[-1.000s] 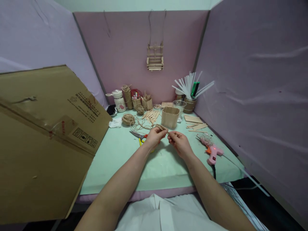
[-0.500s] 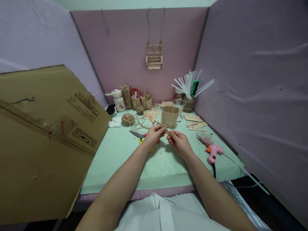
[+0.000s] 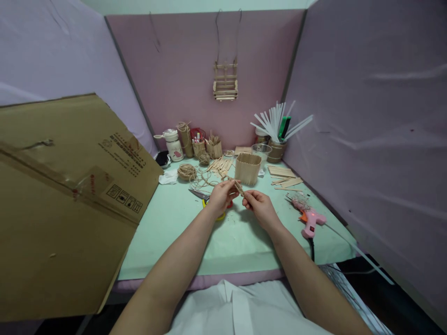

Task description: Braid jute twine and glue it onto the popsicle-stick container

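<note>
Between my hands runs a short braided piece of twine (image 3: pixel 239 187). My left hand (image 3: pixel 220 197) pinches its upper part, and the fingertips of my right hand (image 3: pixel 259 204) close on its lower end. Just beyond them stands a box of wooden craft sticks (image 3: pixel 247 168). Scissors (image 3: pixel 200 194) with yellow and red handles lie partly hidden under my left hand. Loose twine strands trail on the table behind my left hand, near a twine ball (image 3: pixel 186 172).
A pink glue gun (image 3: pixel 310 221) lies on the right, beside loose sticks (image 3: pixel 288 182). A large cardboard sheet (image 3: pixel 70 209) fills the left. A bottle (image 3: pixel 173 145), stick holders and a pot of white glue sticks (image 3: pixel 277 151) line the back.
The braided piece shows more clearly between my fingers, and my right fingers have shifted slightly at its lower end. The whole view has moved a little.
</note>
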`<move>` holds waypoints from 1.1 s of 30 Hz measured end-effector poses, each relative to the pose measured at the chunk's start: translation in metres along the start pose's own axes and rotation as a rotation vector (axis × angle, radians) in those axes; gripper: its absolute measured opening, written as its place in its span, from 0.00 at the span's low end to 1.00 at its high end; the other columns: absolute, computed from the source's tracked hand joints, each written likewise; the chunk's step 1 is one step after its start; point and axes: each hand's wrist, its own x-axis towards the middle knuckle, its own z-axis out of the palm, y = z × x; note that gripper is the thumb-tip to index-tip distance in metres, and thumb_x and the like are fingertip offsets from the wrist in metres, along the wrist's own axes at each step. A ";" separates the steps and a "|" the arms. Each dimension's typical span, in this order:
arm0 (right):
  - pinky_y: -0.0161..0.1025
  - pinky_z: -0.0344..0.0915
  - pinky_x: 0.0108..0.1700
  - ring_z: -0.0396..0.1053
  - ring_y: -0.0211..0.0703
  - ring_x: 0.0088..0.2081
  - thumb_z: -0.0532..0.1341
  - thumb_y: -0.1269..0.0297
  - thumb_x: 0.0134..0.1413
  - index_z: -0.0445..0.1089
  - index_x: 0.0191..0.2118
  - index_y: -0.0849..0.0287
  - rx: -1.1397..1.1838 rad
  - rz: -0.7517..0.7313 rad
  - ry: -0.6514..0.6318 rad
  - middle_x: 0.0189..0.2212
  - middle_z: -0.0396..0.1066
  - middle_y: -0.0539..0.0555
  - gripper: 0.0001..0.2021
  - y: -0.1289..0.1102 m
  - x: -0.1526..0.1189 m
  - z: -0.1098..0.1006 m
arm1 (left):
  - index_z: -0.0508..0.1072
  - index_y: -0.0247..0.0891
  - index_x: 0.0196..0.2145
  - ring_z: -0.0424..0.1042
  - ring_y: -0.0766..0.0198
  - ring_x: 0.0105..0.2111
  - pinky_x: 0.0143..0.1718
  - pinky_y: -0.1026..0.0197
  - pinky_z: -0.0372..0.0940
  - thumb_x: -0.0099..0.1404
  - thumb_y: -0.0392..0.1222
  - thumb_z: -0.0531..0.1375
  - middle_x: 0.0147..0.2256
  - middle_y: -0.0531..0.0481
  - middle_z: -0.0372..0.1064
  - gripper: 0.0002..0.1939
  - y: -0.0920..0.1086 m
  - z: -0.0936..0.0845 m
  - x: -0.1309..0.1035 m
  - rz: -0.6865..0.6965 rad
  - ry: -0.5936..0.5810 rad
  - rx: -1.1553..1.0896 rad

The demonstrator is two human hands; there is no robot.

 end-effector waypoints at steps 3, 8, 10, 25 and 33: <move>0.33 0.54 0.25 0.58 0.33 0.21 0.63 0.49 0.45 0.69 0.29 0.60 -0.030 0.008 -0.013 0.19 0.66 0.48 0.16 0.001 0.000 -0.001 | 0.74 0.31 0.34 0.74 0.63 0.34 0.38 0.61 0.68 0.61 0.38 0.58 0.32 0.43 0.74 0.08 0.003 -0.003 0.001 -0.074 0.023 -0.123; 0.32 0.50 0.23 0.56 0.32 0.20 0.62 0.50 0.46 0.68 0.29 0.60 -0.051 0.060 -0.063 0.18 0.65 0.48 0.16 0.001 -0.001 -0.002 | 0.73 0.31 0.37 0.75 0.61 0.36 0.43 0.58 0.68 0.63 0.35 0.55 0.35 0.41 0.75 0.08 0.003 -0.008 0.005 -0.148 0.035 -0.209; 0.32 0.50 0.22 0.55 0.31 0.19 0.62 0.50 0.46 0.68 0.29 0.60 -0.060 0.089 -0.078 0.18 0.65 0.47 0.16 0.001 -0.001 -0.002 | 0.72 0.32 0.37 0.75 0.61 0.37 0.44 0.58 0.68 0.63 0.34 0.55 0.36 0.41 0.75 0.08 0.004 -0.009 0.006 -0.155 0.051 -0.217; 0.32 0.50 0.21 0.55 0.31 0.18 0.60 0.52 0.48 0.66 0.27 0.59 -0.163 0.137 -0.090 0.18 0.65 0.47 0.14 0.004 -0.001 -0.004 | 0.72 0.32 0.38 0.74 0.61 0.43 0.51 0.57 0.66 0.59 0.29 0.59 0.38 0.41 0.76 0.08 0.020 -0.022 0.013 -0.034 0.244 -0.293; 0.34 0.50 0.23 0.54 0.33 0.19 0.58 0.51 0.50 0.65 0.25 0.57 -0.282 0.010 -0.168 0.16 0.62 0.46 0.14 -0.002 -0.004 0.003 | 0.72 0.30 0.32 0.76 0.65 0.35 0.47 0.61 0.68 0.61 0.26 0.55 0.28 0.45 0.75 0.07 0.025 -0.027 0.017 0.047 0.343 -0.342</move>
